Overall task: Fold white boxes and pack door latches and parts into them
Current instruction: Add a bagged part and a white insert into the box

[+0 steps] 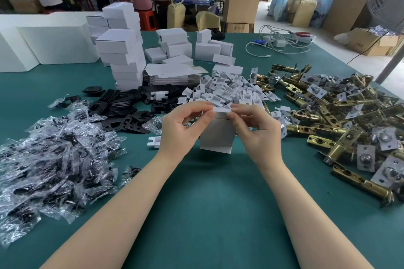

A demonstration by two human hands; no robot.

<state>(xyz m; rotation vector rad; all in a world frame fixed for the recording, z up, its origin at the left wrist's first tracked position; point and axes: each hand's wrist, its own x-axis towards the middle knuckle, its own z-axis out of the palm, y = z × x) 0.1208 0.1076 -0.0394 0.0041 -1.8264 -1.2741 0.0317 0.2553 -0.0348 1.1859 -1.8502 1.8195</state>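
Both forearms are reaching forward over the green table (pixel 214 192), converging toward the middle. The left hand (pixel 181 125) is sitting palm-inward with its fingers curled, thumb and forefinger pinching the left end of a small white insert (pixel 222 109). The right hand (pixel 255 129) is mirroring it, fingers curled, pinching the insert's right end. The insert is lying with its long axis running left to right between the 2 hands, just above the open top of a white box (pixel 217 135).

The box is standing upright on the table between the wrists, its long axis roughly vertical and its opening facing up; whether the insert is touching the rim is unclear.

Just behind the hands, a heap of white inserts (pixel 229 89) is piling up. To the right, brass door latches (pixel 328 116) are lying scattered in many directions. To the left, bagged parts (pixel 54 155) in clear plastic are spreading out, with black plates (pixel 122 105) beyond them. Stacked folded boxes (pixel 122 50) are standing further back, near flat box blanks (pixel 172 74).
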